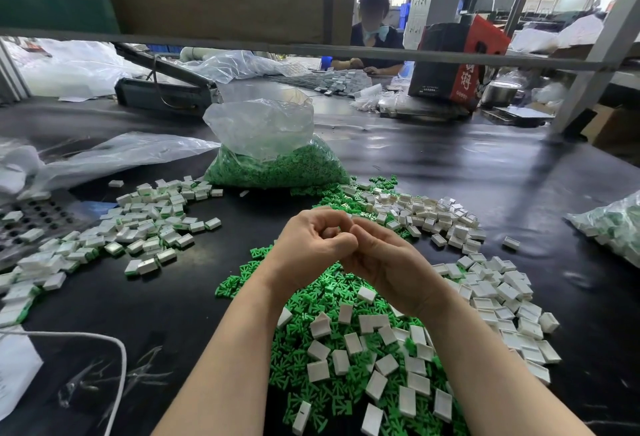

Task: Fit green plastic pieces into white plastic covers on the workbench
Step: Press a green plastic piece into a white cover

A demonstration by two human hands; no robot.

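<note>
Where both hands' grip meets, held part hidden; green pieces [322, 300] below.

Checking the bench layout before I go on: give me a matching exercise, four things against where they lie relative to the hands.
Things:
1. bag of green pieces
2. assembled pile
3. loose green pieces
4. empty white covers

Places:
A. right of the hands
B. under the forearms, nearest the camera
C. beyond the hands, mid-bench
D. left of the hands

The left hand and right hand meet over the workbench.

Pairs: 1-C, 2-D, 3-B, 4-A
</note>
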